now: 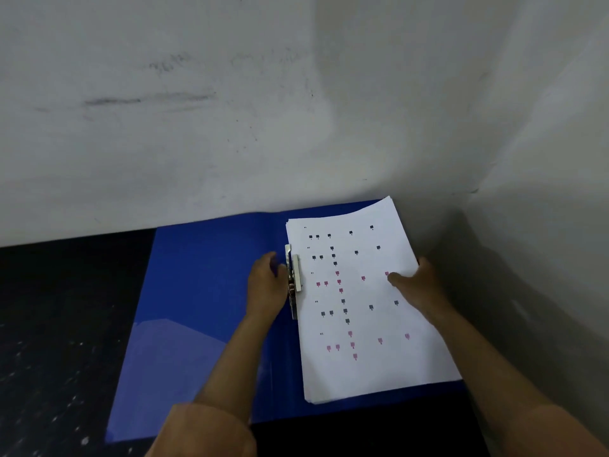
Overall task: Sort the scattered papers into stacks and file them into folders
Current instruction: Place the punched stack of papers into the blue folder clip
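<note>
An open blue folder (204,291) lies flat on the dark table. On its right half sits a stack of white papers (365,367) printed with small black and pink marks. A metal clip (294,278) runs along the stack's left edge by the folder's spine. My left hand (265,285) is at the clip, fingers curled against it. My right hand (417,285) rests flat on the right side of the top sheet, fingers pointing left.
The dark speckled table (59,324) stretches to the left of the folder. A grey-white wall (230,127) stands right behind the folder, and a second wall (543,225) closes in on the right, forming a corner.
</note>
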